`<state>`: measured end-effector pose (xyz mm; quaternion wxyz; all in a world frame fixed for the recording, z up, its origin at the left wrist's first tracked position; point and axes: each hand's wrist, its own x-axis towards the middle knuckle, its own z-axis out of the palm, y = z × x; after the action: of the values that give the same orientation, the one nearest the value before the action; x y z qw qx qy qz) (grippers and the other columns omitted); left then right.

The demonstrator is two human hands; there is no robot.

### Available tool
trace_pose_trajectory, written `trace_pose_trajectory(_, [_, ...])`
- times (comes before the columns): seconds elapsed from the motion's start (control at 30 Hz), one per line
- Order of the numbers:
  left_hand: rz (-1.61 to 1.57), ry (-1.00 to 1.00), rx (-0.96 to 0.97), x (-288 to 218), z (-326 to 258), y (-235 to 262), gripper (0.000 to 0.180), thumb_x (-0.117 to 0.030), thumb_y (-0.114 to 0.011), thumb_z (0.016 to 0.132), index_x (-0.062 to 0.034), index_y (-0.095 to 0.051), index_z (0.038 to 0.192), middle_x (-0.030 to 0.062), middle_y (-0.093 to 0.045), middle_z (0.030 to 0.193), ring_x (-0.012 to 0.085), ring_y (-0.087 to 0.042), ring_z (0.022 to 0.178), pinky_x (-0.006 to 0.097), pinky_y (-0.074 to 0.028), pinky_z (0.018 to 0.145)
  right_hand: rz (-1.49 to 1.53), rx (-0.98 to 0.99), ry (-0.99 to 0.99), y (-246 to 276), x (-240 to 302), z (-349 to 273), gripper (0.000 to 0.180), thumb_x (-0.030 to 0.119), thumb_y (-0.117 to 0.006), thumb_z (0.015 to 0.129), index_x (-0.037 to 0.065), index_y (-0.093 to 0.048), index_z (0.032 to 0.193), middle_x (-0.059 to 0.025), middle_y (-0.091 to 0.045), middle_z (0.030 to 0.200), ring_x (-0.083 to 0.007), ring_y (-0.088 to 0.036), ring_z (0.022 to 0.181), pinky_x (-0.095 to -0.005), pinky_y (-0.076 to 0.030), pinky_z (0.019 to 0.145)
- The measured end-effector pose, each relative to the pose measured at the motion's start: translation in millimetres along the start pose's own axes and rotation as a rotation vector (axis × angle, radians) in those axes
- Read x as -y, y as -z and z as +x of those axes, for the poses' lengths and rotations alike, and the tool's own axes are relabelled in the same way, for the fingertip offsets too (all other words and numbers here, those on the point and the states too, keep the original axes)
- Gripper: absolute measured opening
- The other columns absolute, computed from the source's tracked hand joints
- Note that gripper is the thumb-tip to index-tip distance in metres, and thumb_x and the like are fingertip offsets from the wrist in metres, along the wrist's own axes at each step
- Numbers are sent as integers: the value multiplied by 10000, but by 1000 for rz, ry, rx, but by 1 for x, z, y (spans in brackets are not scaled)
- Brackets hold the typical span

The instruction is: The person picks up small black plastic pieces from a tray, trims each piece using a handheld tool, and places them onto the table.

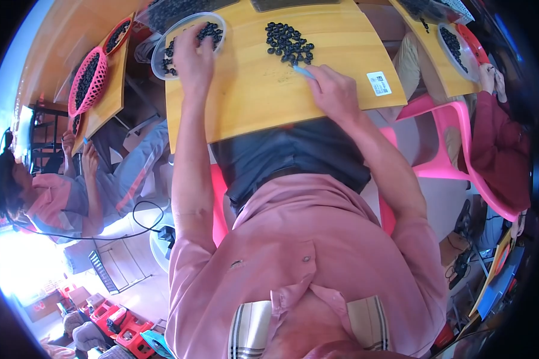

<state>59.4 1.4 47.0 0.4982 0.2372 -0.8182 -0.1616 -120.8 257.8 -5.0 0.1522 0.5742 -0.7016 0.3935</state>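
My left hand (194, 57) dips into a round whitish translucent bowl (157, 60) at the table's far left corner. Small black round pieces (210, 32) lie in that bowl around my fingers. The fingertips are blurred and partly hidden, so whether they grip a piece does not show. My right hand (336, 90) is closed around a slim light-blue tool (304, 72), its working end hard to make out. That tool points at the near edge of a loose pile of black round pieces (286, 42) on the tabletop.
The yellow wooden table (245, 96) bears a white label (378, 83) at its right. Dark trays (293, 3) stand at the far edge. People work at side tables, with a pink basket (87, 81) on the left and a whitish bowl (458, 51) on the right. Pink chairs (446, 137) stand close by.
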Motion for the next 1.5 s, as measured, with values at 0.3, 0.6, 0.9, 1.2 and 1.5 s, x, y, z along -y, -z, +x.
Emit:
trace_pose_trajectory(0.3, [-59,-133,493,-5,5,-99,535,47,-658,859,-34,-648,1387,194,-636,1445,401,-594,1331,438,-504,1107,-18,-61,33,0,-1,1,134,192,-742,942,89,-742,1028,-85,-690,813,-318,-703,702,-436,-556,599])
trace_pose_trajectory(0.6, [135,-212,712,12,-7,-113,632,39,-602,873,-27,-533,1498,184,-523,1577,374,-533,1414,424,-450,1192,-28,-43,11,1,-1,1,132,180,-733,942,88,-748,1036,-92,-704,829,-316,-712,715,-433,-563,604])
trace_pose_trajectory(0.9, [-21,-80,597,-30,-37,-48,480,12,-603,919,-12,-592,1398,225,-631,1399,438,-625,1239,483,-523,1035,-20,-28,-2,0,-1,0,144,170,-743,934,92,-748,1054,-89,-712,833,-312,-715,720,-428,-569,616])
trace_pose_trajectory(1.2, [19,136,510,-18,-44,-29,251,-70,-727,884,9,-751,1121,223,-701,977,393,-693,932,462,-555,853,-27,-24,7,0,-1,0,145,182,-738,943,99,-750,1061,-85,-716,838,-322,-712,717,-430,-562,609])
trace_pose_trajectory(1.5, [44,149,413,-17,-54,-45,219,-134,-811,854,19,-740,994,192,-656,883,383,-656,850,474,-535,785,-19,-22,-3,0,-1,1,146,183,-736,943,103,-750,1064,-84,-719,849,-327,-713,722,-434,-563,623])
